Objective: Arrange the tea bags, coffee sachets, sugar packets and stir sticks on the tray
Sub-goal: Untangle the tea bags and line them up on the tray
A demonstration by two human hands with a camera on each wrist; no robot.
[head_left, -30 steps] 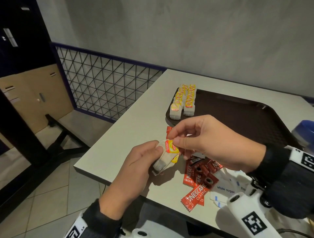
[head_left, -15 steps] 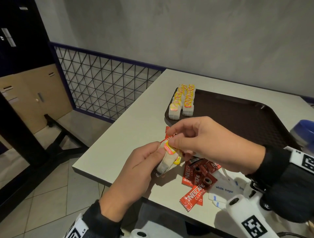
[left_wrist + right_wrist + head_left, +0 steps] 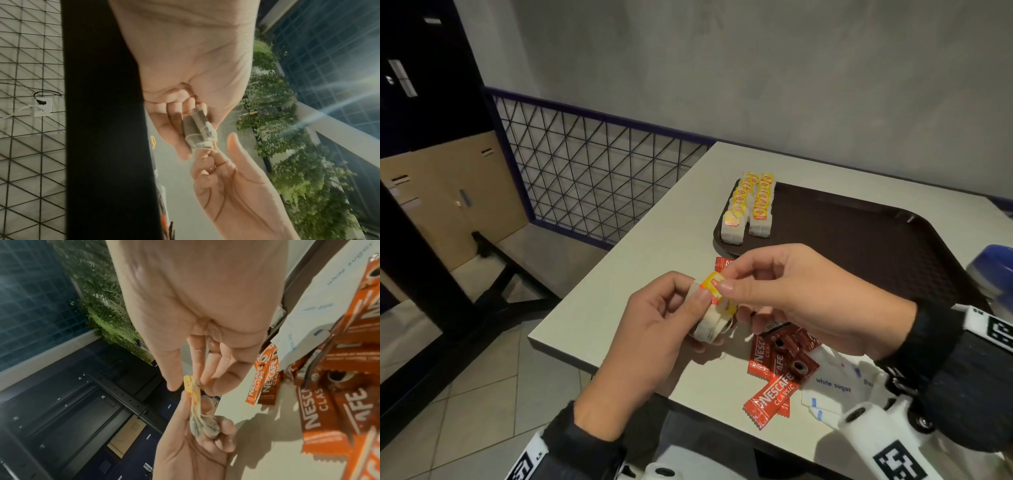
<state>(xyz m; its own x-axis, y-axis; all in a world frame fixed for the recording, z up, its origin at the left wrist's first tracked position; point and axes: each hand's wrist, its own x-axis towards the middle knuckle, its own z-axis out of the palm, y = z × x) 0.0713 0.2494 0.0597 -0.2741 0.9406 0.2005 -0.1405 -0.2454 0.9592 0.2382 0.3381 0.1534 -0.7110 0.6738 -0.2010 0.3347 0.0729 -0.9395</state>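
The held tea bags [image 3: 709, 322], a small white bundle with yellow tags, sit above the table's [image 3: 619, 274] near-left part, short of the tray [image 3: 859, 240]. The left hand [image 3: 654, 342] grasps the bundle; the right hand [image 3: 791, 301] pinches the top yellow tag [image 3: 714, 286]. Risk: pulling the tag may unwind the string or tear the paper; a loose grasp may scatter bags. Two tea bag rows [image 3: 750, 209] occupy the tray's far-left corner. Coffee sachets [image 3: 780, 370] and sugar packets [image 3: 835, 387] lie near-right, off the tray.
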